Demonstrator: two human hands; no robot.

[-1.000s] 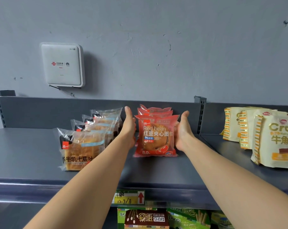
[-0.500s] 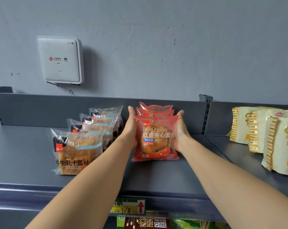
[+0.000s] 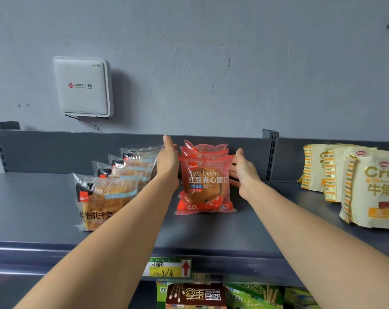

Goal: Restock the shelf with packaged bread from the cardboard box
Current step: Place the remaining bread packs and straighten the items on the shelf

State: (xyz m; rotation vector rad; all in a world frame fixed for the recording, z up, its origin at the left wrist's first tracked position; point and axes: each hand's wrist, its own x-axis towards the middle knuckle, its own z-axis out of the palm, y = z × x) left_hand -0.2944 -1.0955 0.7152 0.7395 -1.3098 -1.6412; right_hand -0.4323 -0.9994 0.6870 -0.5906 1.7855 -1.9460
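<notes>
A row of red bean bread packs (image 3: 205, 186) stands upright on the grey shelf (image 3: 211, 233), one behind another. My left hand (image 3: 168, 162) lies flat against the row's left side, fingers straight and pointing to the back. My right hand (image 3: 242, 170) is at the right side, fingers spread and touching the front pack's edge. To the left stands a row of clear toast packs (image 3: 106, 199). The cardboard box is out of view.
Cream croissant packs (image 3: 367, 186) stand on the adjoining shelf at the right. A white router (image 3: 83, 86) hangs on the wall above. A price tag (image 3: 166, 267) sits on the shelf's front edge, with snack boxes (image 3: 195, 296) on the level below.
Both hands have loosened from squeezing the red packs; my right hand has drawn slightly away to the right with fingers spread. The view shifted back to the right.
</notes>
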